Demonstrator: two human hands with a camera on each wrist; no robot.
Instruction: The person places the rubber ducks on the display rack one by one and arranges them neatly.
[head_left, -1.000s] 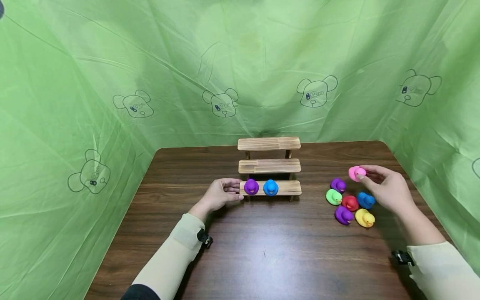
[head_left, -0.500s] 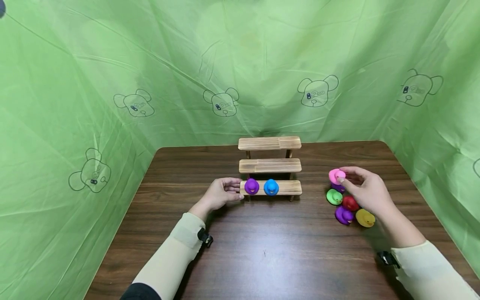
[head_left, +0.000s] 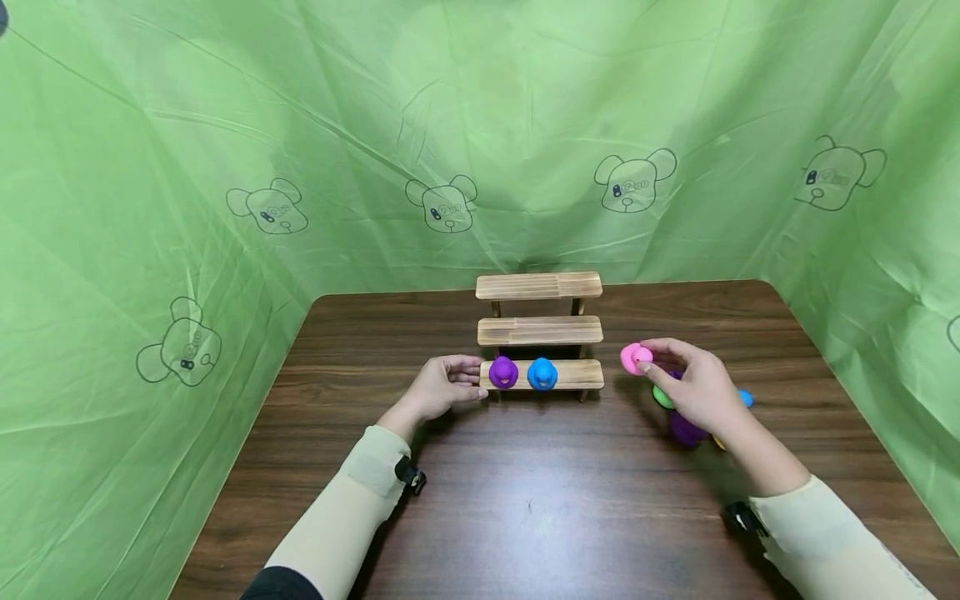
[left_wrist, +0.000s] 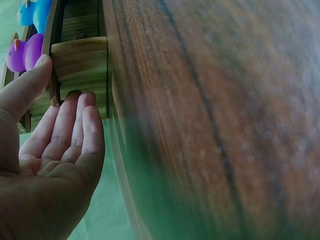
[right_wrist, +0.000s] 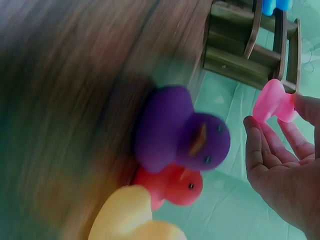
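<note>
A brown wood-grain worktop (head_left: 525,517) carries a three-tier wooden stand (head_left: 539,332) touching the left hand (head_left: 435,390); on its lowest tier (head_left: 579,375), a purple duck (head_left: 503,373) sits nearer that hand than a blue duck (head_left: 542,374). Below the right hand (head_left: 697,387) lie more ducks (head_left: 686,431), partly hidden.

Green sheeting (head_left: 525,125) behind brown table (head_left: 525,500)

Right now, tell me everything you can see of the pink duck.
The pink duck is a small toy, solid pink and smooth, with rounded forms; it looks like soft rubber or plastic. The right hand pinches it between thumb and fingers, off the table. In the head view it's just right of the wooden stand, apart from it. Fingers hide part of it, and I can't make out its eyes clearly.
</note>
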